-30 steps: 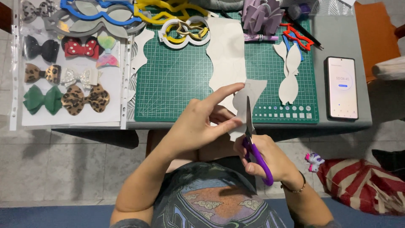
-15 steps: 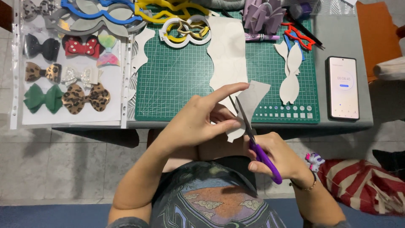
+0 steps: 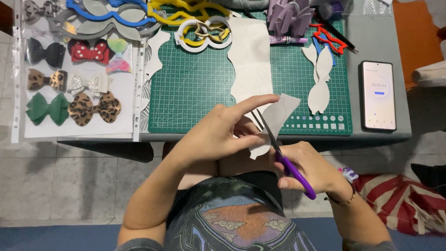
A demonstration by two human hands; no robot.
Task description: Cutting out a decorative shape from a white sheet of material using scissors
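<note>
The left hand (image 3: 218,137) pinches the pale cut-out piece (image 3: 274,122) just off the table's (image 3: 371,135) near edge while the right hand (image 3: 309,169), closed around the purple-handled scissors (image 3: 283,155), cuts best by turning the piece, blades seemingly partly open.

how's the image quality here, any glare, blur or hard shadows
Head view: soft, even light; the cutting mat is sharp, its grid lines readable. Mild glare on the plastic sleeve over the bows and on the lit phone. The left hand, right hand and scissors look sharp, with no clear motion blur. A dark shadow lies under the table edge.
</note>
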